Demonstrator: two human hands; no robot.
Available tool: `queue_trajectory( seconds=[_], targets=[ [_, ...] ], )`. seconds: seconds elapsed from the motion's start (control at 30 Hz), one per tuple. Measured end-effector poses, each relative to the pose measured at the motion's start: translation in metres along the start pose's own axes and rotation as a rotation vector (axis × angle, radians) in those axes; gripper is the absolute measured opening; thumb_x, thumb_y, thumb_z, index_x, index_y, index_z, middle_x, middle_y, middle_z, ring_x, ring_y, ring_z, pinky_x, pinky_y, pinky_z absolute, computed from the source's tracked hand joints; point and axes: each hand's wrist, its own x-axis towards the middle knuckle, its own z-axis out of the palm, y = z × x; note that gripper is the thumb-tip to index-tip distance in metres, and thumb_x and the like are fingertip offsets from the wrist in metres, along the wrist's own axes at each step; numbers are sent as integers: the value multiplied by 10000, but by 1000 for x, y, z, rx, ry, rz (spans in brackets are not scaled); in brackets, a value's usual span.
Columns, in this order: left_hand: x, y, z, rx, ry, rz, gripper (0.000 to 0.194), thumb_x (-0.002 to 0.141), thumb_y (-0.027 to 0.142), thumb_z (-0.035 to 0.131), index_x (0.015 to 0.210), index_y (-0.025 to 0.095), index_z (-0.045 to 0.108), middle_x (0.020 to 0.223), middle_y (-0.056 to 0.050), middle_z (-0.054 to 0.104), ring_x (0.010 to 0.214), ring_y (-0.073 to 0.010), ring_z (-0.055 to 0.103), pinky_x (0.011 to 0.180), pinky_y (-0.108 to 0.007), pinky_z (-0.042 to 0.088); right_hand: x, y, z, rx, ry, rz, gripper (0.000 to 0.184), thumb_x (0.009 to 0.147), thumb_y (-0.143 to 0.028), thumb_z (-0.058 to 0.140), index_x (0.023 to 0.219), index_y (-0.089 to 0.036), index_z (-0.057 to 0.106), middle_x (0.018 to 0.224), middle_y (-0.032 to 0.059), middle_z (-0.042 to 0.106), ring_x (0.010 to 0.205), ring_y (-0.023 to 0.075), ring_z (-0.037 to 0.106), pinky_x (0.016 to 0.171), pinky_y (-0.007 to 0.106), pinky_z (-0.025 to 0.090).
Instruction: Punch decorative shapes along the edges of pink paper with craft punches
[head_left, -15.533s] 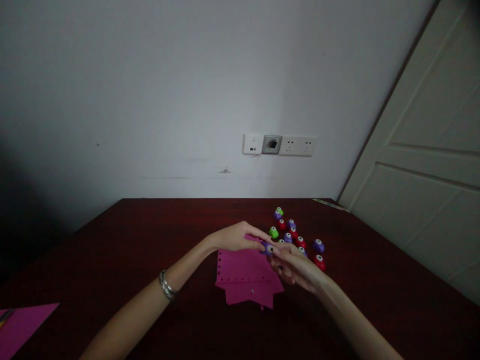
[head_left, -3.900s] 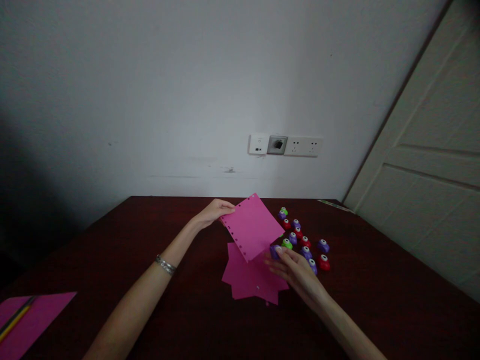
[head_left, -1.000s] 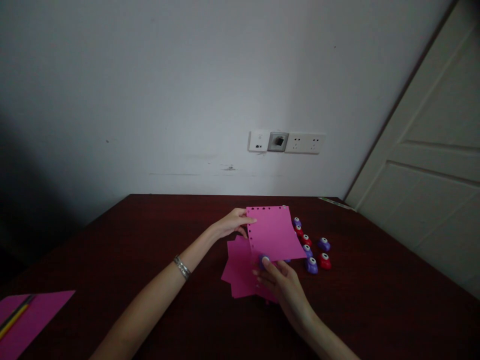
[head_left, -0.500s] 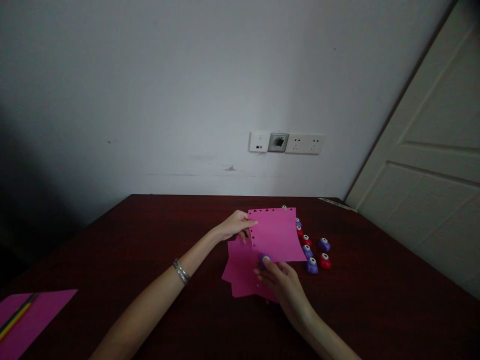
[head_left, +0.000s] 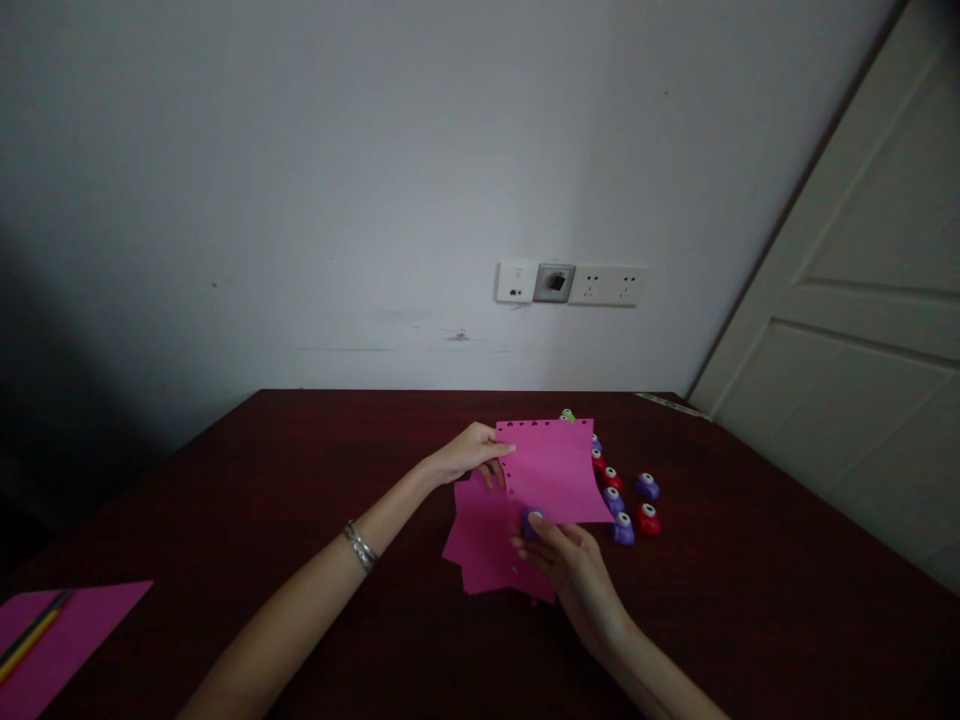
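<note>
My left hand (head_left: pixel 478 453) pinches the left edge of a pink sheet of paper (head_left: pixel 555 468), which is held up off the table. Small shaped holes run along its top and left edges. In my right hand (head_left: pixel 574 565) is a purple craft punch (head_left: pixel 532 524), with the thumb on its round white top. The punch sits by the sheet's lower left corner; whether the paper is inside its slot I cannot tell. Beneath both hands lies a stack of pink paper (head_left: pixel 484 545), fanned at angles, with tiny cut bits on it.
Several more craft punches stand to the right, including a red punch (head_left: pixel 649 519) and a purple punch (head_left: pixel 623 529); the held sheet partly covers the group. At far left, pencils (head_left: pixel 30 640) lie on another pink sheet (head_left: pixel 90 615). Wall sockets (head_left: pixel 607 286) are behind the dark table (head_left: pixel 360 430).
Since about four seconds ago the sheet has been turned and moved right, and the purple punch has come to its lower left corner. Over the last second the sheet has turned slightly.
</note>
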Motion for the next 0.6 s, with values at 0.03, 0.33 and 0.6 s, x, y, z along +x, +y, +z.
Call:
queue_trajectory(
  seconds=[0.03,0.33,0.6],
  targets=[
    [0,0,1,-9,-3,-4,305,741,388,598,801,89,608,684,-74,630,500,-112,591,445,-223,472,0,0,0,5,1,-9,258,586,-327,750,679,-103,663,680,106,701,627,196,660,625,288,495],
    [0,1,5,-62,-29,-10,282,747,362,600,799,85,602,680,-82,642,516,-130,615,460,-222,475,0,-1,-4,10,-6,-46,230,595,-301,743,668,-94,673,645,97,696,558,175,642,561,264,496],
    [-1,3,7,-77,-38,-27,280,742,366,604,793,92,582,671,-72,639,516,-131,612,445,-221,470,1,-2,-4,9,17,-26,251,595,-305,742,684,-88,653,638,96,695,548,174,644,540,261,504]
  ],
)
